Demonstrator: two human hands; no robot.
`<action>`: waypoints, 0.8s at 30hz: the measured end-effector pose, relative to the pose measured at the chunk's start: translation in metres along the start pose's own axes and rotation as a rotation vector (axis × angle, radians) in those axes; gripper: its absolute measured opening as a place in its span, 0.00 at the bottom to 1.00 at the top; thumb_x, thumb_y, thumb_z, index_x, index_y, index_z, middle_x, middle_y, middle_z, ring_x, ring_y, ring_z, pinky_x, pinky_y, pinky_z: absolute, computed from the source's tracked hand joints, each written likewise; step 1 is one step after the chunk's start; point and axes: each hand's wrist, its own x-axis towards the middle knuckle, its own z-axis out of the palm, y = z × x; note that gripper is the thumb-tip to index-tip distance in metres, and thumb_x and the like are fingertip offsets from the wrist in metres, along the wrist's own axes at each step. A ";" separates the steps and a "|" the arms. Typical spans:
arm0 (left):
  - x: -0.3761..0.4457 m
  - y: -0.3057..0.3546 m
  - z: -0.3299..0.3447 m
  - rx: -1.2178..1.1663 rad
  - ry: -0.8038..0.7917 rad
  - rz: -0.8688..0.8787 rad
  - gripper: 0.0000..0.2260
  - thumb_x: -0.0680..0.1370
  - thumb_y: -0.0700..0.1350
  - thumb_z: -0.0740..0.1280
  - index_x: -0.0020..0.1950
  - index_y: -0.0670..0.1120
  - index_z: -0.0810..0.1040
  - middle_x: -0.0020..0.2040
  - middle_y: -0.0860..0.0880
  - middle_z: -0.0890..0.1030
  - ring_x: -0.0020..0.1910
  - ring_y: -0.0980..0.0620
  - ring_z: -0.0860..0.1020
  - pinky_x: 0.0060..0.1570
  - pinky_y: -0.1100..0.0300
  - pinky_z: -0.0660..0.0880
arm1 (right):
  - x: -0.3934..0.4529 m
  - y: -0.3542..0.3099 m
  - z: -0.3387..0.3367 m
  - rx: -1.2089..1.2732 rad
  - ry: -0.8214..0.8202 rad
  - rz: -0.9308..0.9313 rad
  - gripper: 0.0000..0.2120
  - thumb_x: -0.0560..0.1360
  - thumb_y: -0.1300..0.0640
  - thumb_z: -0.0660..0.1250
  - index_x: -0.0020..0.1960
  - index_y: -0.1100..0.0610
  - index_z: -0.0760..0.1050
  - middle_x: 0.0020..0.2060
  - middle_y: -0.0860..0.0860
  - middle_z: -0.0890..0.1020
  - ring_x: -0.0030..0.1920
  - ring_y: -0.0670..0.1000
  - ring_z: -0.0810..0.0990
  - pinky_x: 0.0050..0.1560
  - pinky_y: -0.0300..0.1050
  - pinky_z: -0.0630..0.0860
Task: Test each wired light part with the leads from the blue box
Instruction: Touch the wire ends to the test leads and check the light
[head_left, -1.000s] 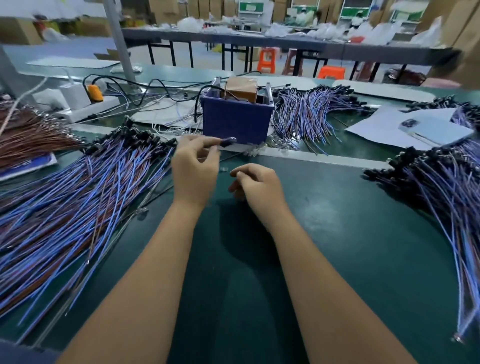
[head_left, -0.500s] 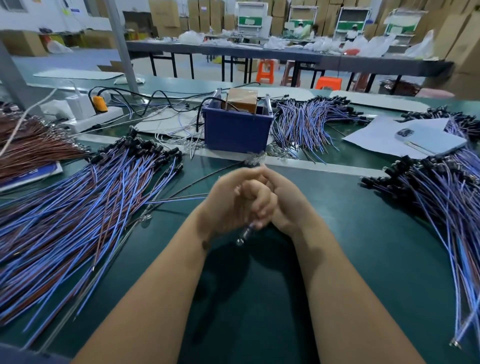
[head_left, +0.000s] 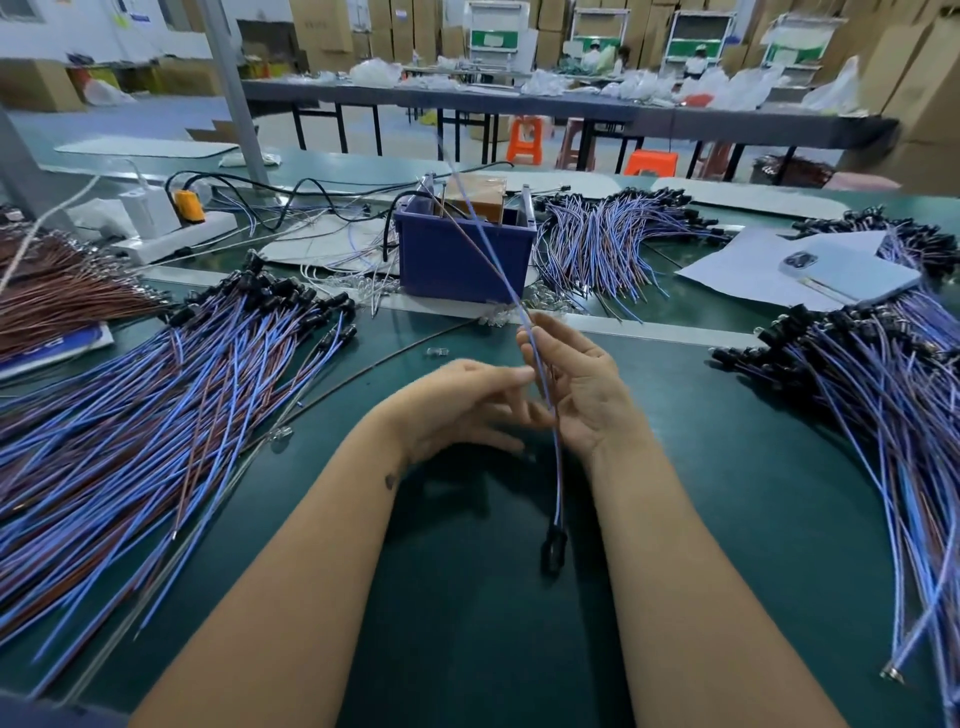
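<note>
1. The right hand (head_left: 582, 387), palm up with fingers loosely spread, has one wired light part (head_left: 554, 457) running across its fingers. The left hand (head_left: 457, 402) has its fingers extended, their tips meeting the wire. I cannot tell whether either hand truly pinches it.
2. The part hangs above the middle of the worktop (head_left: 727, 519), near its front edge, in front of the blue box (head_left: 462, 260).
3. Its long axis runs near to far: black head towards the person, bare wire ends up over the box.
4. To do this well, steady the wire, then bring one bare end to each lead without crossing them.
</note>
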 end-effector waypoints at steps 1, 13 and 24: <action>0.003 -0.002 -0.003 0.001 0.183 0.060 0.17 0.80 0.48 0.65 0.32 0.47 0.81 0.41 0.49 0.84 0.44 0.51 0.81 0.37 0.62 0.78 | -0.001 0.002 0.002 -0.038 0.043 -0.003 0.16 0.79 0.65 0.62 0.66 0.68 0.71 0.42 0.52 0.81 0.42 0.50 0.81 0.46 0.43 0.79; 0.022 -0.019 -0.004 0.151 0.683 0.340 0.05 0.79 0.43 0.68 0.50 0.45 0.83 0.40 0.50 0.84 0.39 0.61 0.79 0.36 0.66 0.75 | 0.004 0.022 0.021 -0.412 0.289 -0.203 0.05 0.75 0.66 0.68 0.50 0.64 0.80 0.38 0.51 0.82 0.38 0.48 0.81 0.43 0.42 0.79; 0.021 -0.018 -0.012 0.197 0.626 0.308 0.09 0.81 0.37 0.61 0.53 0.45 0.80 0.39 0.52 0.81 0.36 0.61 0.80 0.33 0.68 0.76 | 0.005 0.023 0.016 -0.809 0.280 -0.225 0.05 0.78 0.60 0.64 0.45 0.53 0.77 0.43 0.53 0.83 0.41 0.47 0.77 0.47 0.42 0.75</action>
